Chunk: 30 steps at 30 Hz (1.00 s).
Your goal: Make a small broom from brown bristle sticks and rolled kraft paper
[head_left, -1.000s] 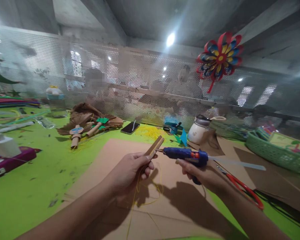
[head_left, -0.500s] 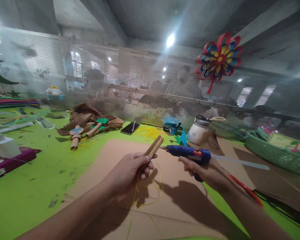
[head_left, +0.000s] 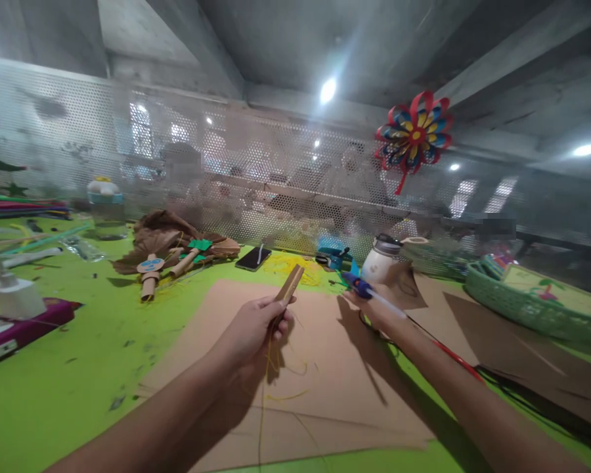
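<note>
Bright green table [head_left: 79, 368] strewn with craft supplies.
A large brown cardboard sheet [head_left: 325, 374] lies at its centre, with a black phone [head_left: 253, 258] at 12 o'clock, a brown paper craft pile [head_left: 177, 240] at 11, a flat magenta case [head_left: 29, 325] at 9 and a green woven basket [head_left: 517, 309] at 2.

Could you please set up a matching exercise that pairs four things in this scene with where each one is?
Things:
1. glue gun
2. brown strip
3. paper pinwheel
4. phone

Places:
A. up on the mesh screen
B. in the left hand
C. flat on the green table
D. in the right hand

Pairs: 1-D, 2-B, 3-A, 4-C
</note>
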Each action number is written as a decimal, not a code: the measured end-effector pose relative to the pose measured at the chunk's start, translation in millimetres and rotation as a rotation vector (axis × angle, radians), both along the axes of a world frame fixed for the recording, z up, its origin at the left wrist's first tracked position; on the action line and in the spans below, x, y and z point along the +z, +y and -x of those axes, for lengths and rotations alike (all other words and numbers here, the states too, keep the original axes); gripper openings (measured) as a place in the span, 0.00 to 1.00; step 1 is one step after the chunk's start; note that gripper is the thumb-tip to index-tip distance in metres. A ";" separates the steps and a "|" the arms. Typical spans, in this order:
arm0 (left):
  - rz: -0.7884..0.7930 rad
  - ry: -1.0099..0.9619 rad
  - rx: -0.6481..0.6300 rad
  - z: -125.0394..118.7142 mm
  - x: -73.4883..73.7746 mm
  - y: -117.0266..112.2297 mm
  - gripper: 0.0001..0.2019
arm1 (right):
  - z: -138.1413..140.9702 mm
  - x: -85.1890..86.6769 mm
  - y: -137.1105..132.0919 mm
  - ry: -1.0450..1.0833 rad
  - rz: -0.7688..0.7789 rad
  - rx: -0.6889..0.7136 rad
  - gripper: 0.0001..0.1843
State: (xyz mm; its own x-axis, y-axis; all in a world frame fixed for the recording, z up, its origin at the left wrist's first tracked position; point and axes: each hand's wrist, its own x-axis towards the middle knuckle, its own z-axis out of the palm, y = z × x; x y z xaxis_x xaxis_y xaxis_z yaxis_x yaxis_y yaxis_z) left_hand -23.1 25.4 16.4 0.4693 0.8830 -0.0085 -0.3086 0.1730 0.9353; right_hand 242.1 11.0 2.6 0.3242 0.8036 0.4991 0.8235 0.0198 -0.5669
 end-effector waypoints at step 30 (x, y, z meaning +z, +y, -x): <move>0.012 0.103 -0.433 -1.9 -1.7 -10.0 0.12 | 48.2 29.9 -45.2 0.659 -0.063 0.619 0.17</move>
